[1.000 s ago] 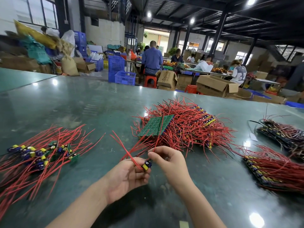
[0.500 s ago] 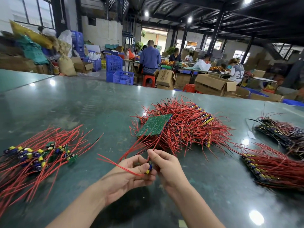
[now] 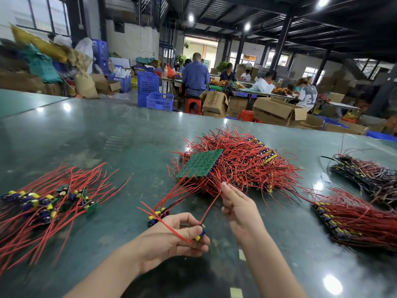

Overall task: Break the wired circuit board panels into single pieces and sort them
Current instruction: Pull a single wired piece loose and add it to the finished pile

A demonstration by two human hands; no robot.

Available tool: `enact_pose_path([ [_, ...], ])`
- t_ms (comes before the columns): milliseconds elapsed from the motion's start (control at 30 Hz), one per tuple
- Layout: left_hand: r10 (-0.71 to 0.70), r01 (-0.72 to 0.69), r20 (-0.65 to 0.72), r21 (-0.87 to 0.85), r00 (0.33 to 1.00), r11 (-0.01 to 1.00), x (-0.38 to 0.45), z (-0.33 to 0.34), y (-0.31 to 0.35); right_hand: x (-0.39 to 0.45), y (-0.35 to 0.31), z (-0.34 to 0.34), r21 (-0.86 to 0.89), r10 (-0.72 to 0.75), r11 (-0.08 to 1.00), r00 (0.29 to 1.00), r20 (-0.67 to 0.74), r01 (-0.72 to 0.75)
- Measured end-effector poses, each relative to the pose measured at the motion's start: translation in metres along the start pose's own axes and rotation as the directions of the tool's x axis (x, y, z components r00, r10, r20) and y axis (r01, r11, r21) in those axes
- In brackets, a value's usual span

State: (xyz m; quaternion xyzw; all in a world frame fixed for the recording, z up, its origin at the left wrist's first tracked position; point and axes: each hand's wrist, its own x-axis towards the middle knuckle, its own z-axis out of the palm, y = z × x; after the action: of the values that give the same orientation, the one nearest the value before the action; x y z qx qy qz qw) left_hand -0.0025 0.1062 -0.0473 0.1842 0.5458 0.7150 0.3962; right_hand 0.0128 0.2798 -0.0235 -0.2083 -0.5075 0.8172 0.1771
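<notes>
Single board piece [image 3: 198, 234] pinched in left hand [image 3: 169, 239]; right hand [image 3: 240, 208] beside it pinches its red wire [image 3: 211, 206].

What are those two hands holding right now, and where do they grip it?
The left hand pinches a single small board piece by its body. The right hand pinches that piece's red wire near the far end.
</notes>
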Motion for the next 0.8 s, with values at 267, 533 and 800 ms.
enact_pose_path([
  [267, -0.015, 0.015, 0.014, -0.005, 1.0, 1.0, -0.004, -0.001, 0.005, 0.001, -0.002, -0.002, 0.012, -0.055, 0.998, 0.998, 0.036, 0.055],
  [533, -0.001, -0.003, 0.031, 0.137, 1.0, 0.991, -0.003, -0.001, 0.005, 0.004, -0.004, -0.005, 0.199, 0.071, 0.977, 0.996, 0.061, -0.082],
  [800, 0.187, -0.245, -0.203, -0.313, 0.961, 0.918, 0.004, -0.008, 0.008, -0.002, 0.01, 0.003, -0.163, -0.036, 0.984, 0.984, 0.173, 0.065],
])
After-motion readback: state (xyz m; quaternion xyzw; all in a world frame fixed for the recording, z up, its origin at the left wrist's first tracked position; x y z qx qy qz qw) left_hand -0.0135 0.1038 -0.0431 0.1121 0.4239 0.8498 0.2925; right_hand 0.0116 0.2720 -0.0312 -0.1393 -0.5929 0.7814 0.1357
